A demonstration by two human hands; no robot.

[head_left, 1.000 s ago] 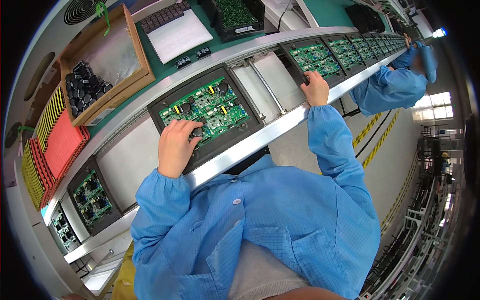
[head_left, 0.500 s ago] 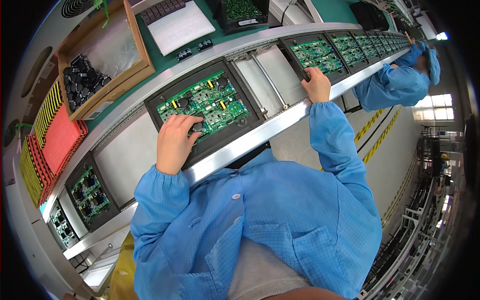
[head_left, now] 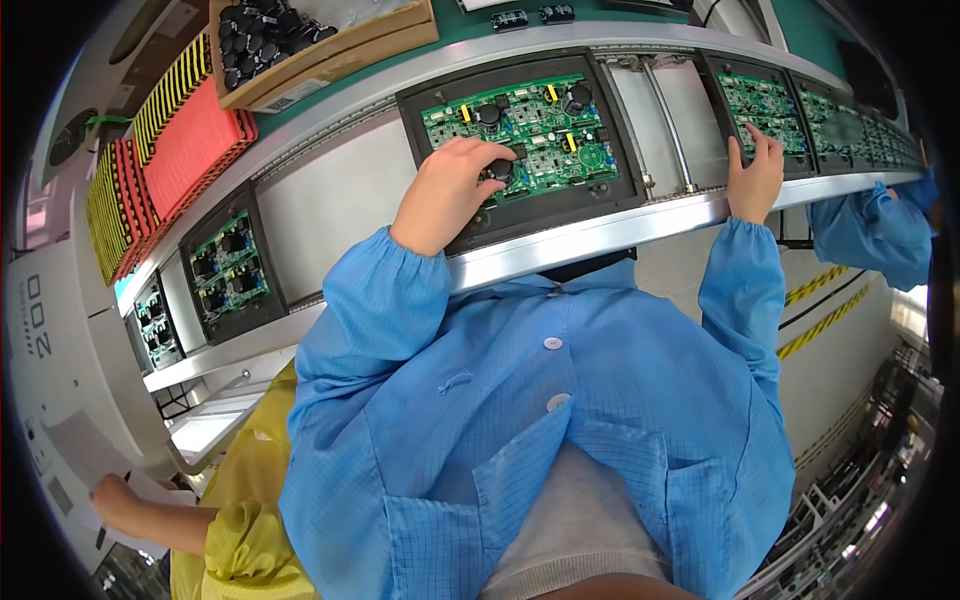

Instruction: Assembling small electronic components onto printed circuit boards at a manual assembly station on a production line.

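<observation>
Green circuit board (head_left: pixel 540 150) sits in a black carrier frame (head_left: pixel 622 170), whose raised border seems meant to keep the board flat and located while fingers work on it. The frame rests across the metal rails (head_left: pixel 590 227), directly before the wearer. The left hand (head_left: pixel 445 195) comes in from the side, thumb and forefinger curled around a round black capacitor (head_left: pixel 500 171) near the board's lower left corner; that side pinch suits a short cylinder among crowded parts, and it probably steadies it upright. The right hand (head_left: pixel 757 180) is at the near left corner of a second carrier (head_left: pixel 714 85), fingers parted; whether they grip its rim or merely rest there cannot be told.

Beyond the rail, a cardboard box (head_left: pixel 360 45) holds loose black capacitors (head_left: pixel 255 45), presumably placed there for easy reach, and two cylindrical capacitors (head_left: pixel 510 20) lie on their sides on the green mat (head_left: pixel 460 25), side by side. At lower left, a co-worker's bare hand (head_left: pixel 120 503) extends from a yellow sleeve (head_left: pixel 255 540), well apart from the wearer's own.
</observation>
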